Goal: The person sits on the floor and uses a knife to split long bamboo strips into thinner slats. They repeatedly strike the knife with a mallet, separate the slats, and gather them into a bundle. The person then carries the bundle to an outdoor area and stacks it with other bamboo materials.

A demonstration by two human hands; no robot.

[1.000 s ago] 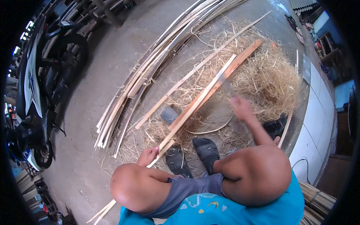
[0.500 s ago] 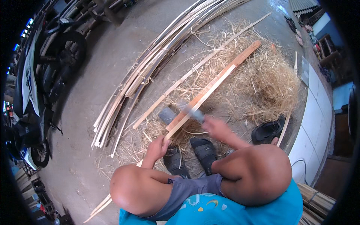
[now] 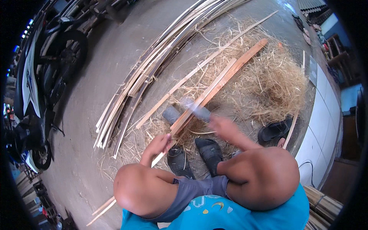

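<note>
A pale wood or bamboo strip point(image 3: 217, 85) lies lengthwise along a reddish-brown plank point(image 3: 249, 56). My left hand point(image 3: 159, 145) is closed on the strip near the plank's close end. My right hand point(image 3: 225, 128) grips a broad-bladed knife point(image 3: 200, 111), blurred by motion, whose blade crosses the strip. A grey cylindrical block point(image 3: 171, 114) sits under or against the near part of the plank; their contact is hidden. The strip's near end passes behind my left knee.
Pale shavings point(image 3: 278, 84) lie heaped right of the plank. A bundle of long strips point(image 3: 153, 65) curves along the floor at left, with a single strip point(image 3: 207, 69) between. A motorcycle point(image 3: 50, 76) stands far left. A black sandal point(image 3: 274, 131) rests near the white tiles point(image 3: 322, 103).
The strip has shifted from the plank's right edge to its left side and slid toward me. My left hand has turned slightly; the knife still moves along the strip.
</note>
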